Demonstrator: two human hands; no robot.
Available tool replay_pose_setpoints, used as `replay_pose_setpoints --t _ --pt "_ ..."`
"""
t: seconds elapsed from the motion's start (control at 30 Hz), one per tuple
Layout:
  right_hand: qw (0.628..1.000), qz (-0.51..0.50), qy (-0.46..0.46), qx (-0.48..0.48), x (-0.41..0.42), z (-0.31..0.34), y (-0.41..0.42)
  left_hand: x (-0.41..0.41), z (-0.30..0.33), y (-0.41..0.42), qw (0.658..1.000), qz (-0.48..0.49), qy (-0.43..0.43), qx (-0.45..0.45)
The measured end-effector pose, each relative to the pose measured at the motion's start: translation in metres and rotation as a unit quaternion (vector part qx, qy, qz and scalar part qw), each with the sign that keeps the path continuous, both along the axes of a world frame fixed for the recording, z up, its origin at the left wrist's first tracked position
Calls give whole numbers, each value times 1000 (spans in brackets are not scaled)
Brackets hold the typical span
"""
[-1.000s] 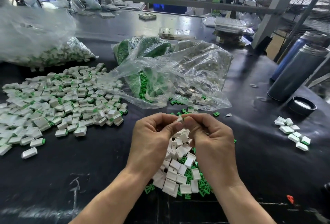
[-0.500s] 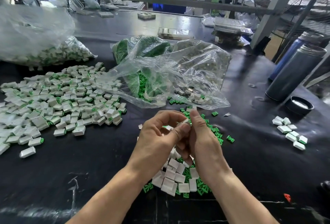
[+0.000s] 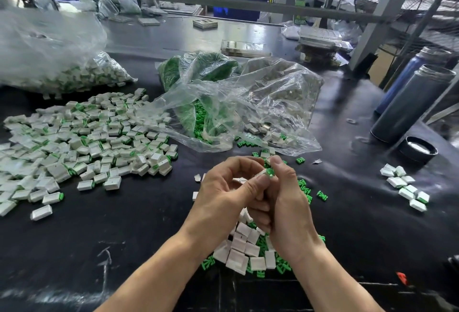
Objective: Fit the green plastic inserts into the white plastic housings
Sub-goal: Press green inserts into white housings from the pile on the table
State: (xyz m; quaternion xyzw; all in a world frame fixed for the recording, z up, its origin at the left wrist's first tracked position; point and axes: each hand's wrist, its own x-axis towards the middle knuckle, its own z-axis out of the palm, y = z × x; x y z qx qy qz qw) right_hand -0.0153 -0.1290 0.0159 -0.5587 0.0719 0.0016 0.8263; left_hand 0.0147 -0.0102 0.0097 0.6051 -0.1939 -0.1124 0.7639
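Head view: above the near pile of white housings, the left hand and right hand meet, fingers curled. Together they pinch a white housing with a green insert at its right end. The pair's long axis seems to run left to right, but fingers hide most of it. The clear bag lies beyond the pile.

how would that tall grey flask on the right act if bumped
The flask stands upright, tall and narrow, so it would probably tip rather than slide. Being round, it would likely roll afterwards. Its cap lies beside it, so any contents might spill; none are visible.
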Motion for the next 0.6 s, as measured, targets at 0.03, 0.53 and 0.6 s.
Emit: replay_pose_setpoints --t 0.03,0.53,0.6 --pt "1000 -8 1 -7 0 0 0 0 0 -1 1000 0 -3 2" --pt "983 -159 -28 -89 6 -12 10 -7 -1 -14 1000 16 -12 9" --pt "979 -167 -34 -110 6 -13 10 -7 -1 -15 1000 22 -11 10"
